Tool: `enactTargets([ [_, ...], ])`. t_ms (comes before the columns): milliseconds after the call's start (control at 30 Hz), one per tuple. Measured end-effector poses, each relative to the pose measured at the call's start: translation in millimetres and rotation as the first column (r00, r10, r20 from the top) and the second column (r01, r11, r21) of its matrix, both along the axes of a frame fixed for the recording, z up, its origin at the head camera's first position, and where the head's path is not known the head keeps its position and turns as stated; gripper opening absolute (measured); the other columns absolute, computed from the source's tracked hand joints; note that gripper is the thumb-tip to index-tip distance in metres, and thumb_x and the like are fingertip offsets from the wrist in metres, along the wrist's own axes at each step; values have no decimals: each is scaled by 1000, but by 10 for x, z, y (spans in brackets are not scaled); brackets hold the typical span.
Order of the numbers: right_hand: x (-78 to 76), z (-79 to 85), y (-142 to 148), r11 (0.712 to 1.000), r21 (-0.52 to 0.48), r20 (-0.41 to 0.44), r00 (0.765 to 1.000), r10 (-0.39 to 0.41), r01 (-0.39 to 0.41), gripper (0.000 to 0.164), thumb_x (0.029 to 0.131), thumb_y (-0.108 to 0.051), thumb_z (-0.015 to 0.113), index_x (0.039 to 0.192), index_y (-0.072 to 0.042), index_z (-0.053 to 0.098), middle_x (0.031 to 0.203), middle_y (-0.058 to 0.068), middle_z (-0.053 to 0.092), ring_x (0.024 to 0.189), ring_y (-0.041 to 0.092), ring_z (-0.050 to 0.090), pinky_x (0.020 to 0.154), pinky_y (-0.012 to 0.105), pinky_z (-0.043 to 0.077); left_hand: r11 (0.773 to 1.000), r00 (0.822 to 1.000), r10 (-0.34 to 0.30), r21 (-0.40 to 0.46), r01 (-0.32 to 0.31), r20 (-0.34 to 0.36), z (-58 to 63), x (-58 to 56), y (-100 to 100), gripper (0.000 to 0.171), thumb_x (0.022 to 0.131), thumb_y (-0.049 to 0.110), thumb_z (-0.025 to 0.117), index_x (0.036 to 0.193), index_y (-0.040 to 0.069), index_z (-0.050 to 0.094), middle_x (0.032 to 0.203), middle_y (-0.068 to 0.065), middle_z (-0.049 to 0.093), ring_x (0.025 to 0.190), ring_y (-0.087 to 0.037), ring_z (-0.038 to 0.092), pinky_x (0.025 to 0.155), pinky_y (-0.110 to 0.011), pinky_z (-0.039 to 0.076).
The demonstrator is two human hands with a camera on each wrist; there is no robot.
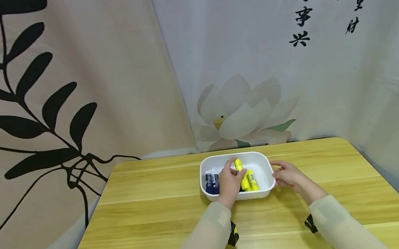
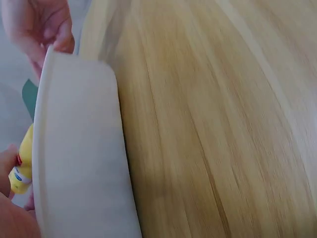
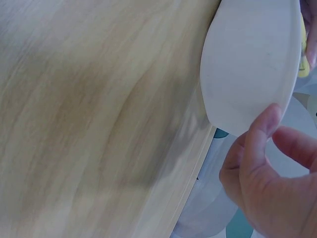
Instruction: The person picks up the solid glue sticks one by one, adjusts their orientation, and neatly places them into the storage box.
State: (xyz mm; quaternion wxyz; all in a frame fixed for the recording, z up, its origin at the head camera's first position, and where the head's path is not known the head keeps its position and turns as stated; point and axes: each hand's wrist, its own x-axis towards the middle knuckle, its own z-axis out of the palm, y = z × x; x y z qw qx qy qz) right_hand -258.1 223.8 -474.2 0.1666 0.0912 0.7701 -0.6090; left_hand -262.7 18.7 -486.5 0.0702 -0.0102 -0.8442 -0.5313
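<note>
A white rounded-corner plastic box stands on the wooden table. Inside it, two dark blue batteries stand side by side at the left, and a yellow battery leans right of the middle. My left hand reaches over the near rim and pinches another yellow battery between thumb and fingers; it also shows as a yellow battery past the rim in the left wrist view. With thumb and fingertips, my right hand grips the box's right rim. The left hand hides part of the box's inside.
The wooden table reaches back to a printed curtain with leaves, a lotus and writing. A black wrist camera sits under the left sleeve, another black wrist camera under the right sleeve.
</note>
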Motion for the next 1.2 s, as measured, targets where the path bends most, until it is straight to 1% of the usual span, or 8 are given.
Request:
enactTargets([
  [133, 6, -2, 7, 1000, -6, -5, 1000, 5, -5, 57, 92, 1, 51, 145, -3, 30, 109, 16, 49, 74, 16, 59, 74, 34, 57, 998, 997, -60, -4, 61, 56, 18, 22, 84, 49, 83, 17, 71, 130, 18, 55, 73, 1, 51, 65, -9, 44, 56, -19, 39],
  [267, 10, 0, 15, 1000, -11, -9, 1000, 9, -9, 57, 92, 1, 51, 145, -3, 30, 108, 16, 50, 74, 16, 59, 73, 33, 56, 993, 988, -115, 20, 113, 98, 55, 44, 113, 56, 78, 12, 70, 132, 20, 54, 76, -1, 53, 65, -10, 46, 54, -19, 40],
  [433, 12, 3, 16, 1000, -20, -6, 1000, 11, -11, 57, 92, 2, 50, 145, -2, 30, 107, 15, 50, 73, 16, 59, 72, 31, 56, 991, 983, -134, -1, 135, 126, 71, 43, 130, 65, 73, 9, 71, 134, 23, 53, 81, -2, 57, 65, -9, 49, 55, -18, 41],
  [567, 7, 5, 14, 1000, -21, -8, 1000, 18, -18, 57, 92, 1, 50, 145, -3, 30, 107, 15, 50, 72, 15, 59, 73, 32, 57, 989, 982, -147, 0, 148, 122, 62, 54, 182, 68, 75, 7, 74, 137, 22, 50, 84, -4, 58, 67, -8, 52, 58, -17, 44],
  [700, 12, 0, 18, 1000, -19, -8, 1000, 24, -24, 56, 92, 1, 50, 145, -2, 31, 107, 16, 50, 72, 15, 59, 72, 32, 57, 988, 986, -152, -7, 153, 71, 37, 88, 279, 67, 78, 5, 75, 138, 16, 49, 83, -7, 56, 70, -9, 51, 59, -18, 46],
  [867, 29, 7, 28, 1000, -12, -5, 1000, 26, -26, 56, 93, 1, 49, 145, -2, 30, 108, 18, 49, 74, 16, 60, 71, 31, 57, 981, 990, -134, -137, 137, 29, -15, 120, 395, 67, 77, 9, 77, 138, 17, 50, 80, -3, 51, 72, -8, 44, 64, -18, 42],
  [1067, 28, 17, 23, 999, -16, -23, 999, 33, -34, 55, 93, 1, 49, 145, -1, 30, 104, 14, 49, 72, 14, 60, 68, 28, 57, 965, 994, -105, -239, 107, 24, -52, 122, 441, 70, 74, 14, 80, 136, 19, 49, 81, 0, 54, 74, -9, 48, 68, -22, 43],
  [1200, 18, 32, 18, 999, -26, -19, 999, 35, -36, 56, 93, 0, 50, 145, 0, 30, 101, 12, 49, 71, 13, 59, 69, 28, 56, 959, 996, -86, -268, 92, 35, -43, 126, 459, 50, 73, 16, 81, 114, 16, 54, 77, 1, 54, 70, -11, 49, 63, -24, 42],
])
